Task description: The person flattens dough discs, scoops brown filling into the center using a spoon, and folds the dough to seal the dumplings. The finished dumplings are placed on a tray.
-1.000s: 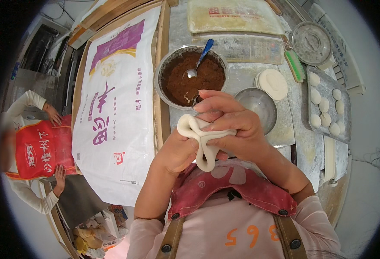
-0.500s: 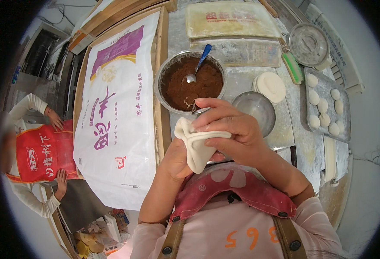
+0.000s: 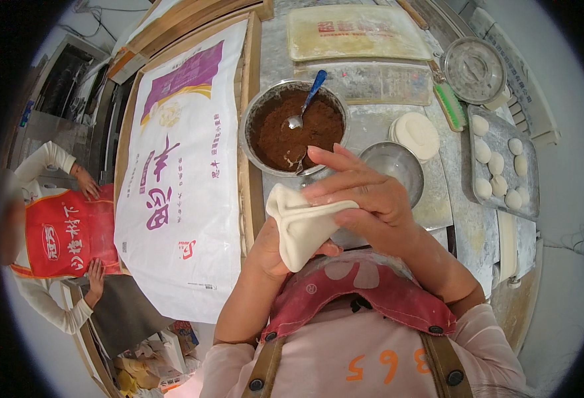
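A folded piece of white dough [image 3: 302, 229] with pinched seams lies in my left hand [image 3: 270, 251], whose fingers cup it from below. My right hand [image 3: 371, 199] grips the dough's right edge between thumb and fingers, the index finger raised. Just beyond both hands stands a metal bowl [image 3: 249, 142] of brown powdery filling [image 3: 272, 126]. A spoon with a blue handle [image 3: 316, 86] rests in the filling, and a second metal utensil [image 3: 299, 161] shows at the bowl's near side. What lies inside the dough is hidden.
Right of the filling are a smaller metal bowl [image 3: 405, 162] and stacked flat dough rounds [image 3: 416, 134]. A tray [image 3: 529, 176] holds several dough balls. A green brush [image 3: 449, 106] and a metal lid [image 3: 473, 69] lie behind. At left, a white sack [image 3: 179, 265] covers boards; a person in a red apron [image 3: 73, 229] stands beyond.
Between my hands the dough has turned slightly and its seam has shifted, with the lower fold hanging more to the left. My right fingers have lifted a little.
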Available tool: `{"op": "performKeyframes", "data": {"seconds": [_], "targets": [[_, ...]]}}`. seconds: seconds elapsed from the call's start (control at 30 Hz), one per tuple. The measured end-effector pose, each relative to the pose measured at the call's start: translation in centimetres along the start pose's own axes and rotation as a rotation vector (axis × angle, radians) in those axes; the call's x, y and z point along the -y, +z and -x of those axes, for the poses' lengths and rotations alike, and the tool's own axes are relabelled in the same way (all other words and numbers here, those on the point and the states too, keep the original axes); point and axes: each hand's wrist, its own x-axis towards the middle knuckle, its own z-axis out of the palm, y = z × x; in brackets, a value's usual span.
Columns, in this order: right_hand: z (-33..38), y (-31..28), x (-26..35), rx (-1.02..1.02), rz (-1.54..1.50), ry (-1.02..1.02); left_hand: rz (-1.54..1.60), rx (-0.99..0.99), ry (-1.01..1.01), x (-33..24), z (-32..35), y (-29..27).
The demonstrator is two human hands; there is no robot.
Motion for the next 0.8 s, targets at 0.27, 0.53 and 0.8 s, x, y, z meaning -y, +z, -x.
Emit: {"op": "performKeyframes", "data": {"seconds": [0.27, 0.53, 0.8], "targets": [[-0.9, -0.1, 0.3, 0.230, -0.659, 0.366, 0.324, 0.232, -0.283, -0.2, 0.5, -0.2], [0.5, -0.6, -0.9, -0.043, -0.876, 0.439, 0.530, 0.303, -0.026, -0.9, -0.3, 0.8], [1.1, -0.2, -2.3, -0.141, -0.517, 0.114, 0.522, 0.161, -0.143, -0.4, -0.3, -0.2]]}}
